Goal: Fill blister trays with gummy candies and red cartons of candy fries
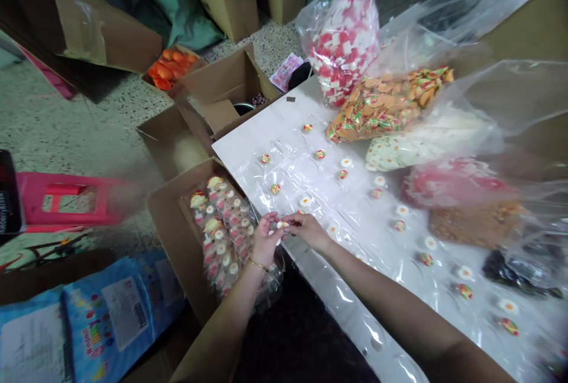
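Note:
My left hand (265,240), with a thin bracelet at its wrist, is closed around small white pieces at the table's near left edge. One of them, a fried-egg-shaped piece (283,225), has an orange spot and lies between the fingertips of both hands. Reaching in from the right, my right hand (308,230) pinches close to that piece; exactly what its fingers grip is partly hidden. Just beyond the hands, another egg-shaped piece (306,200) and a round multicoloured piece (275,189) rest on clear plastic on the white table (248,134).
Below left, an open carton (166,205) holds clear packs (222,241) of small pieces. Bulging plastic bags of red-and-white pieces (344,51), orange-green pieces (390,102) and white pieces (430,137) line the table's far side. Blue printed bags (106,312) stand at lower left.

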`<state>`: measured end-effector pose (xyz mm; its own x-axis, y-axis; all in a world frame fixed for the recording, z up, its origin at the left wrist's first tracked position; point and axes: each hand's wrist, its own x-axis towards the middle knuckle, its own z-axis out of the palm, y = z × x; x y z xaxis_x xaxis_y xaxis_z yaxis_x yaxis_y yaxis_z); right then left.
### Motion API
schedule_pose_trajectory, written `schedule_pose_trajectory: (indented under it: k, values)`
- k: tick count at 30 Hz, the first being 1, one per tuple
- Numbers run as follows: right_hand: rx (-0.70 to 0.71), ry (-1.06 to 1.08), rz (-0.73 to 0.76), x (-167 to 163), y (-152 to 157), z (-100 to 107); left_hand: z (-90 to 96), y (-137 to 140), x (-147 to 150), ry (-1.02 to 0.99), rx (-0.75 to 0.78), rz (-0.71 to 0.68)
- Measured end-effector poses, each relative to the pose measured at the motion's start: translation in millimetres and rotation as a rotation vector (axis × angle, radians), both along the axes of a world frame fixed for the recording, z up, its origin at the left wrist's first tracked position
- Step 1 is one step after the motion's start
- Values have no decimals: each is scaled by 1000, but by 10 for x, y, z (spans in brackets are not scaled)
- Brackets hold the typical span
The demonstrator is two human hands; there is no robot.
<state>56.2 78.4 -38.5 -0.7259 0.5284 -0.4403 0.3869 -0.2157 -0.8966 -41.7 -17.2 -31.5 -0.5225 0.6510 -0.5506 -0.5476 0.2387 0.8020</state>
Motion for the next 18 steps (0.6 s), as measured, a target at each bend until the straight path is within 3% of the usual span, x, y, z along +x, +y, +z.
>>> schedule_pose_trajectory:
  k: [2,4,7,11,15,18]
  values:
    - [-100,20,-100,-73,-58,-23,11,35,-2,53,-5,-35]
    - [-76,36,-133,-122,-47,-26,13,73,-13,90,-37,-21]
    - [91,31,-64,-223,142,1,11,115,-60,-12,-78,95]
    - [416,-69,-22,-529,702,-33,61,64,-186,-430,-11,187]
    - [707,-212,254,-906,1196,-184,148,-81,-310,-620,164,200]
    - [893,-264,496,-1059,1279,-271,180,-173,-357,-614,214,205]
